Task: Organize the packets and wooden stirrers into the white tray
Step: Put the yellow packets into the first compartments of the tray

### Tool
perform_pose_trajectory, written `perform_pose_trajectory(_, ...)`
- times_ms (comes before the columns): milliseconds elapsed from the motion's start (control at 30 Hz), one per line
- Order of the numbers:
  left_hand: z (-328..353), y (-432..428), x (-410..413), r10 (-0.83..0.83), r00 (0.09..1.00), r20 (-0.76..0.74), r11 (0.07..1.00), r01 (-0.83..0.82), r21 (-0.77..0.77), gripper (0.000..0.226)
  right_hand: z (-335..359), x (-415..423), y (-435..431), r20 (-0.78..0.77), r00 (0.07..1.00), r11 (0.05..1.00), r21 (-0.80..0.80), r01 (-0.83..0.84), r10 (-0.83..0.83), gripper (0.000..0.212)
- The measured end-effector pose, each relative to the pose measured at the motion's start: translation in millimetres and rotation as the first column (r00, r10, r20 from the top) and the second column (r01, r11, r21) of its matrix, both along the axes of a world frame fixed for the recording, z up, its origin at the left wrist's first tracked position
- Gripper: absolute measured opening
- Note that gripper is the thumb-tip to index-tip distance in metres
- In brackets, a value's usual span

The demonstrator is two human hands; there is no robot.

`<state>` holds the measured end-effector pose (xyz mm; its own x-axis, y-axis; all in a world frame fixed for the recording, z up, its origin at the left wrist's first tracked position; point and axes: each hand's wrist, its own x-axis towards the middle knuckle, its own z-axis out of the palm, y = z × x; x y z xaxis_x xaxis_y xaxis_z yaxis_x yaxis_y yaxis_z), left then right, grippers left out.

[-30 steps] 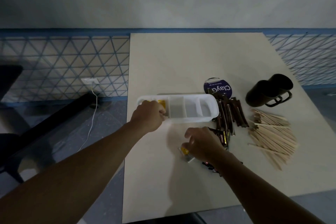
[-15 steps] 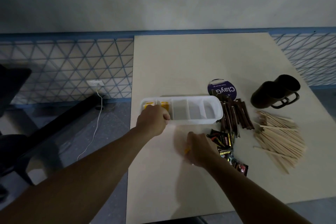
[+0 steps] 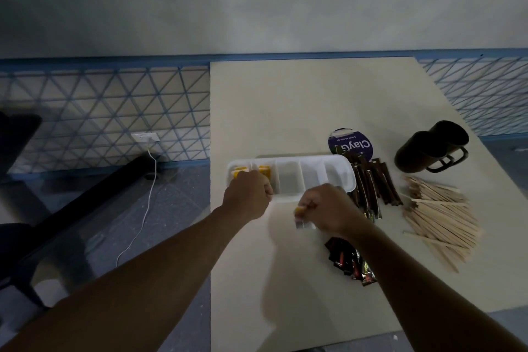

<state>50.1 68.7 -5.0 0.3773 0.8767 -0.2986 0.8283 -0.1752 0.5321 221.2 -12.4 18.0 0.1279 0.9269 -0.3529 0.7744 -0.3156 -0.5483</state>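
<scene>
tray (white, divided) sits mid frame, left hand curled round its near rim. right hand pinches a yellow packet just below it. wooden stirrers piled loose at far right.

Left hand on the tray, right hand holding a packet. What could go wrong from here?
The white tray sits close to the table edge; a push from the left hand could slide it off. The packet pinched in the right hand might slip short of a compartment. The right forearm, above the dark packets, could scatter them.
</scene>
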Motion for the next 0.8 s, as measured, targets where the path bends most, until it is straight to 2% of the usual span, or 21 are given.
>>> perform_pose_trajectory(167, -2.8, 1.8, -1.6, 0.042, 0.999, 0.025, 0.999, -0.042, 0.001, 0.004, 24.8, 2.1, 22.2, -0.013, 0.993, 0.981, 0.158, 0.116, -0.115, 0.012)
perform_pose_trajectory(300, -5.7, 2.7, -4.0, 0.077, 0.992, 0.104, 0.997, -0.074, -0.028, 0.019, 32.5, -1.6, 38.2, -0.087, 0.986, 0.95, 0.269, 0.158, -0.139, 0.005)
perform_pose_trajectory(367, -6.3, 3.8, -5.7, 0.094, 0.984, 0.153, 0.994, -0.085, -0.062, 0.025, 33.0, -5.1, 47.2, -0.057, 0.991, 0.947, 0.294, 0.13, -0.118, 0.006)
perform_pose_trajectory(533, -7.2, 9.0, -8.7, 0.123, 0.965, 0.232, 0.992, -0.118, -0.036, 0.021, 23.9, -17.8, 68.8, 0.031, 0.998, 0.957, 0.288, 0.043, -0.055, 0.009)
perform_pose_trajectory(800, -0.8, 17.3, -11.7, 0.253, 0.937, 0.239, 0.967, -0.25, -0.044, 0.019, -2.5, -28.8, 91.8, 0.205, 0.967, 0.964, 0.185, -0.189, 0.151, 0.017)
